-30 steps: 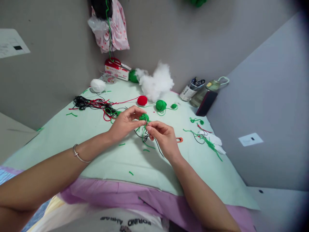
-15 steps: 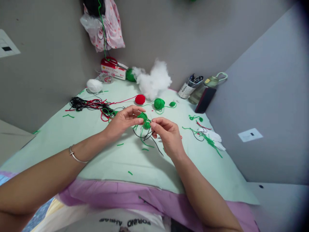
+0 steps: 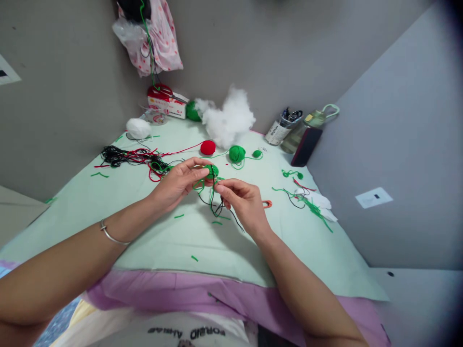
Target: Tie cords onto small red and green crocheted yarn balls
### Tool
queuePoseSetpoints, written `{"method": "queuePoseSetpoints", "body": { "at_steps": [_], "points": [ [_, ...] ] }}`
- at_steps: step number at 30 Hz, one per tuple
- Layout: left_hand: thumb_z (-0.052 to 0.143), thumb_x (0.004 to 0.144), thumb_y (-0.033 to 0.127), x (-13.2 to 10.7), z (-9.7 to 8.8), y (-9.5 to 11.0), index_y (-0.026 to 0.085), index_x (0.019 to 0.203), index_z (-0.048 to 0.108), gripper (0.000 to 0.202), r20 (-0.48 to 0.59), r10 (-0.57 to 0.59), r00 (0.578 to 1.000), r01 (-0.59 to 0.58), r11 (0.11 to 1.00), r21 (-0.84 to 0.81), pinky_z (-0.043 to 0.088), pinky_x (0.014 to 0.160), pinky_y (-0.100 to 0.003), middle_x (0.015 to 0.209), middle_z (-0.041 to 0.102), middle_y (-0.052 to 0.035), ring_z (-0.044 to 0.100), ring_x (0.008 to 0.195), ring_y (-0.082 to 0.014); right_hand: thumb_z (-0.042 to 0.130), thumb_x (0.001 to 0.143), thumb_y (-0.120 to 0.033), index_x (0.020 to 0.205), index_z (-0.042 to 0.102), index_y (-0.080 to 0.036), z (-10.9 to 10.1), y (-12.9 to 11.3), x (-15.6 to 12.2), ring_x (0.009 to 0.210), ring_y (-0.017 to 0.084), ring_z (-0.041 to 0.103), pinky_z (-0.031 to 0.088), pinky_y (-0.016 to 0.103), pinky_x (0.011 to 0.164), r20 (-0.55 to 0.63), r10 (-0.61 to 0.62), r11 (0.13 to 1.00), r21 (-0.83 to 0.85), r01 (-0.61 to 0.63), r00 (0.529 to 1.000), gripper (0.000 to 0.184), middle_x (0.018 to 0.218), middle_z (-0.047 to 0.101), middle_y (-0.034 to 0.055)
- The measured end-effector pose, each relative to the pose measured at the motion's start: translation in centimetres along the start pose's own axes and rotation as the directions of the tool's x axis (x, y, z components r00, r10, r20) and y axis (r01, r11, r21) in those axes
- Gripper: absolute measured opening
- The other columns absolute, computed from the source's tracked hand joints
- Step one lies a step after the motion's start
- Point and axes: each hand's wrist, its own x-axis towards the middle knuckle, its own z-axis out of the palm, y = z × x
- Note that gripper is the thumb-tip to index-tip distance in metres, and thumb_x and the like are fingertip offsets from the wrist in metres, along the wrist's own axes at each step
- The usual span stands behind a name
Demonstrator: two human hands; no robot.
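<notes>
My left hand is closed around a small green crocheted piece, thumb and fingers pinching its edge. My right hand pinches something thin and pale, like a needle, against the right side of that piece; its exact kind is too small to tell. A strand of black yarn runs down over the front of the green piece. Below the hands, loose black and green ends dangle over the tabletop. Just behind my right hand an orange handle pokes out, the rest hidden.
A red yarn ball, a green yarn ball and white stuffing lie behind my hands. Tangled black and red yarn is at left. A bottle, pen cup and dark phone-like slab stand back right.
The green piece has been turned, and black yarn now crosses its front. My right hand has moved slightly left and down, closer to the piece. The orange handle shows more.
</notes>
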Motion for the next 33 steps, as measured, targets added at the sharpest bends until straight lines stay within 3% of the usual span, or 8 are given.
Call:
{"method": "queuePoseSetpoints", "body": {
  "at_steps": [9, 17, 22, 25, 28, 30, 33],
  "points": [
    [0.078, 0.082, 0.035, -0.1, -0.1, -0.1, 0.021, 0.104, 0.069, 0.028, -0.004, -0.004, 1.000, 0.004, 1.000, 0.002, 0.051, 0.082, -0.029, 0.098, 0.072, -0.0029, 0.067, 0.084, -0.0150, 0.074, 0.082, -0.041, 0.078, 0.071, -0.016, 0.3, 0.0, -0.2, 0.054, 0.008, 0.040, 0.031, 0.025, 0.051, 0.021, -0.009, 1.000, -0.019, 0.009, 1.000, 0.025, 0.061, 0.053, -0.0031],
    [0.080, 0.079, 0.033, -0.1, 0.0, 0.1, 0.020, 0.101, 0.068, 0.028, -0.018, 0.043, 0.999, -0.042, 0.999, 0.032, 0.050, 0.080, -0.030, 0.094, 0.072, -0.0024, 0.066, 0.081, -0.0152, 0.078, 0.078, -0.046, 0.078, 0.070, -0.016, 0.3, -0.3, -0.1, 0.051, 0.008, 0.041, 0.031, 0.025, 0.049, 0.053, 0.101, 0.992, 0.065, -0.104, 0.993, 0.031, 0.056, 0.051, -0.0038],
    [0.079, 0.080, 0.031, -0.2, 0.2, 0.0, 0.018, 0.100, 0.069, 0.026, -0.008, -0.048, 0.999, 0.048, 0.998, -0.050, 0.050, 0.075, -0.026, 0.092, 0.071, -0.0022, 0.065, 0.079, -0.0134, 0.073, 0.084, -0.040, 0.084, 0.072, -0.018, 0.5, 0.9, 0.1, 0.057, 0.009, 0.047, 0.039, 0.025, 0.054, 0.002, -0.072, 0.997, -0.011, 0.072, 0.997, 0.022, 0.068, 0.060, -0.0006],
    [0.080, 0.078, 0.029, -0.2, 0.5, -0.4, 0.017, 0.098, 0.070, 0.025, -0.017, -0.118, 0.993, 0.114, 0.981, -0.157, 0.050, 0.072, -0.024, 0.090, 0.070, -0.0022, 0.063, 0.076, -0.0119, 0.071, 0.086, -0.035, 0.087, 0.073, -0.020, 0.7, 1.8, 0.1, 0.065, 0.011, 0.053, 0.043, 0.026, 0.058, -0.043, -0.203, 0.975, -0.095, 0.198, 0.978, 0.016, 0.081, 0.066, 0.0027],
    [0.081, 0.074, 0.026, -0.2, 0.8, -0.8, 0.016, 0.090, 0.070, 0.021, -0.027, -0.148, 0.989, 0.135, 0.951, -0.277, 0.051, 0.071, -0.023, 0.086, 0.067, -0.0007, 0.061, 0.073, -0.0108, 0.067, 0.089, -0.030, 0.087, 0.073, -0.021, 1.0, 2.2, 0.0, 0.068, 0.013, 0.056, 0.044, 0.027, 0.061, -0.071, -0.305, 0.940, -0.183, 0.288, 0.950, 0.011, 0.081, 0.066, 0.0030],
    [0.082, 0.072, 0.024, -0.3, 1.0, -1.0, 0.017, 0.086, 0.070, 0.020, -0.031, -0.155, 0.987, 0.137, 0.937, -0.321, 0.051, 0.070, -0.023, 0.083, 0.066, 0.0000, 0.060, 0.072, -0.0109, 0.065, 0.089, -0.027, 0.086, 0.072, -0.021, 1.3, 2.2, -0.1, 0.068, 0.013, 0.056, 0.045, 0.028, 0.062, -0.087, -0.336, 0.926, -0.213, 0.312, 0.938, 0.010, 0.079, 0.066, 0.0025],
    [0.083, 0.072, 0.025, -0.4, 1.0, -1.3, 0.019, 0.088, 0.069, 0.022, -0.045, -0.159, 0.986, 0.140, 0.949, -0.284, 0.050, 0.069, -0.024, 0.085, 0.067, 0.0002, 0.060, 0.072, -0.0113, 0.065, 0.089, -0.027, 0.080, 0.069, -0.020, 1.5, 2.1, -0.2, 0.064, 0.012, 0.053, 0.043, 0.027, 0.061, -0.116, -0.287, 0.949, -0.171, 0.265, 0.951, 0.012, 0.075, 0.063, 0.0009]
  ]
}}
